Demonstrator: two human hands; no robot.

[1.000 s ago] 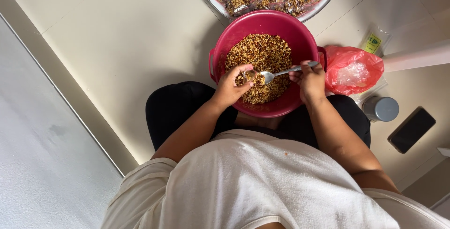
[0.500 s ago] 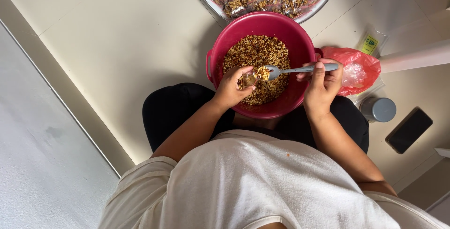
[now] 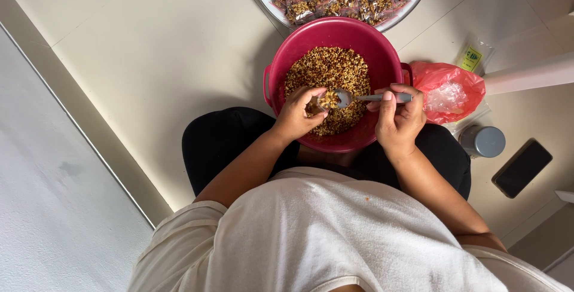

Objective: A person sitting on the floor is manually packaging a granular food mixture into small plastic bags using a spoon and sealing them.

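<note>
A bowl [image 3: 335,47] of grain mix sits on the floor [image 3: 149,47] before the seated person's lap. Beyond it lies a tray [image 3: 412,5] of filled packets. Right of the bowl lies a bag [image 3: 448,89], then a tin [image 3: 482,141] and a phone [image 3: 522,168].

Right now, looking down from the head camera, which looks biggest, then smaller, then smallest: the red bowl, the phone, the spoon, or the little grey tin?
1. Red bowl, by far.
2. Spoon, held by the right hand, and black phone: these look alike in length, so no ranking.
3. Grey tin, smallest.
</note>
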